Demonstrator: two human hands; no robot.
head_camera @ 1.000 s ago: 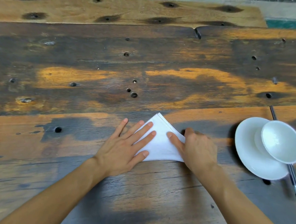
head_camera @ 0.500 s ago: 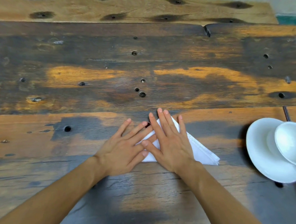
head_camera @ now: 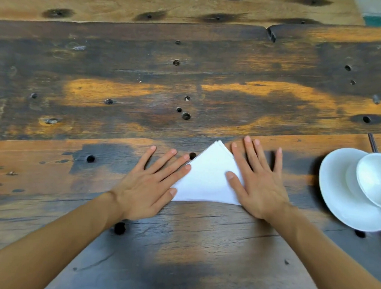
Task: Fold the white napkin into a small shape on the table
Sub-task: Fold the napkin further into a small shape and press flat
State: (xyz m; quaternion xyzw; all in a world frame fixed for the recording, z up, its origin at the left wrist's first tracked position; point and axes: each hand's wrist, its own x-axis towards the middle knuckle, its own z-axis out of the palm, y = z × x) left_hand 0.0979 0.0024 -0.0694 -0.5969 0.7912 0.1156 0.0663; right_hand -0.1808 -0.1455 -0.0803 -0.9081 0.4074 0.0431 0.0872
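Note:
The white napkin (head_camera: pixel 207 179) lies flat on the wooden table (head_camera: pixel 189 81) as a folded triangle, its point away from me and its long edge toward me. My left hand (head_camera: pixel 151 184) rests palm down with fingers spread on the napkin's left corner. My right hand (head_camera: pixel 258 182) lies flat on the right corner, fingers apart, its thumb on the cloth. Both corners are hidden under the hands. Neither hand grips anything.
A white saucer (head_camera: pixel 338 198) with a tilted white bowl (head_camera: pixel 377 180) on it sits at the right edge, and a dark chopstick (head_camera: pixel 372 143) pokes out behind it. The worn planks have several dark holes, one (head_camera: pixel 119 227) near my left wrist.
My right hand has slid from the middle of the napkin to its right corner. The napkin's top point, earlier covered by fingers, now shows. My left hand has stayed put.

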